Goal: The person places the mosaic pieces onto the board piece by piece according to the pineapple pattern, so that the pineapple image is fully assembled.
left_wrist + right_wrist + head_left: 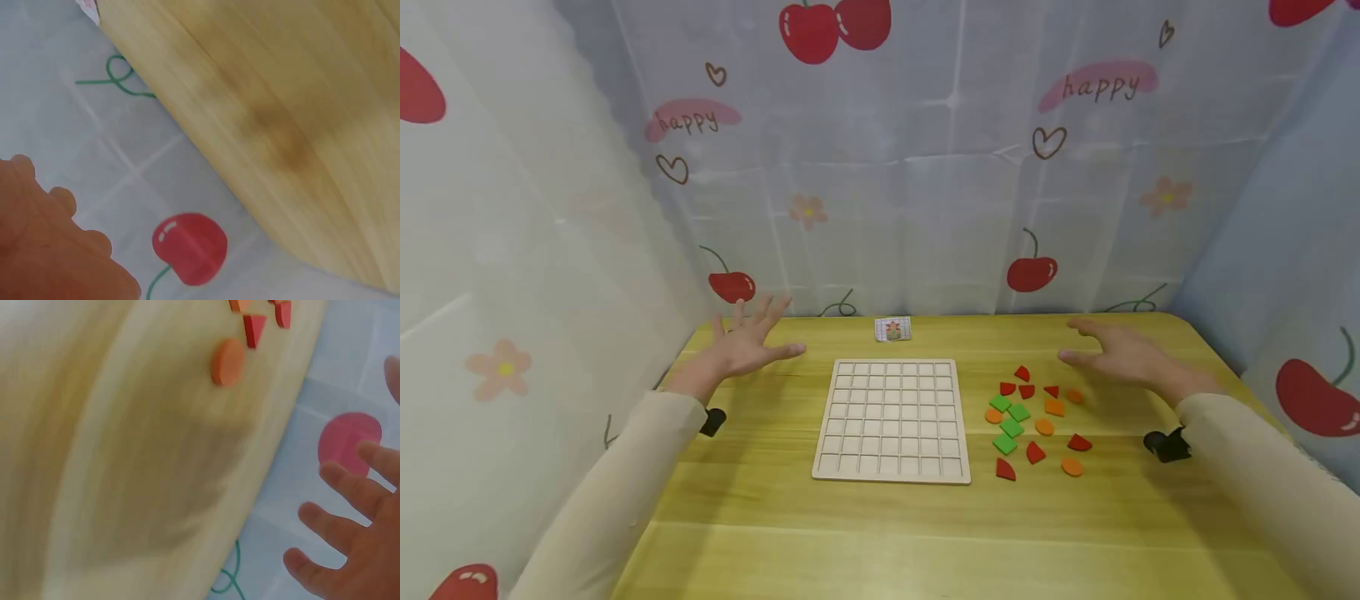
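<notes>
My left hand (747, 346) hovers with spread fingers over the far left part of the table, holding nothing. In the left wrist view only part of that hand (56, 237) shows at the lower left. On the far right, my right hand (1116, 354) is held above the table, its fingers (350, 487) extended and nothing in them. It is nearest to the loose pieces: green squares (1011, 427), red wedges (1036, 452), orange ovals (1044, 427) and an orange square (1055, 407). Left of these lies a pale wooden grid board (891, 421), its square recesses bare.
A small printed card (892, 329) with a gridded picture lies by the table's back edge, behind the board. The wooden table (850, 542) is enclosed by a curtain (917, 208) printed with cherries, hearts and flowers. Black straps with a camera (1167, 446) sit at the wrists.
</notes>
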### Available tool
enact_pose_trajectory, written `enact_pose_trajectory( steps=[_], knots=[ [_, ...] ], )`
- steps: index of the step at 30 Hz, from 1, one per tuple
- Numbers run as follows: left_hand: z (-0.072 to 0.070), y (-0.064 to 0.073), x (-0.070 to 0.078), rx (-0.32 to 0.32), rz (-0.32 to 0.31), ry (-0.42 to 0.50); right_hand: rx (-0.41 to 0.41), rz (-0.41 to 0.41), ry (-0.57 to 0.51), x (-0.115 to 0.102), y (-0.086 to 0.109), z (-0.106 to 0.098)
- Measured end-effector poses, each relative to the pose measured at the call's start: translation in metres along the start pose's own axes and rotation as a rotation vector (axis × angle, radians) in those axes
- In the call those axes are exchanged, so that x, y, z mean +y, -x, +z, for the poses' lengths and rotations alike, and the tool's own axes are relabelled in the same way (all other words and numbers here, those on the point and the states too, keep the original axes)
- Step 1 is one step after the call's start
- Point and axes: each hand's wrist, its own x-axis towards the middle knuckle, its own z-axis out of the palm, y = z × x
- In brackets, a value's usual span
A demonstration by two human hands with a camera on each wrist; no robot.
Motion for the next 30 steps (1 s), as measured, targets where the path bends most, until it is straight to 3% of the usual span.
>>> enact_pose_trajectory(
  steps=[8,18,22,30],
  knots=[
    [0.03,0.011,0.014,-0.035,0.093,0.098,-0.002,-0.015,-0.132,-0.007,0.009,0.026],
    [0.059,0.012,0.028,-0.141,0.191,0.197,0.0,-0.012,-0.16,-0.006,0.011,0.041],
    [0.071,0.013,0.03,-0.199,0.2,0.21,-0.024,-0.011,-0.171,-0.004,0.011,0.046],
    [0.082,0.016,0.027,-0.306,0.19,0.249,0.028,0.0,-0.174,-0.003,0.01,0.057]
  ],
)
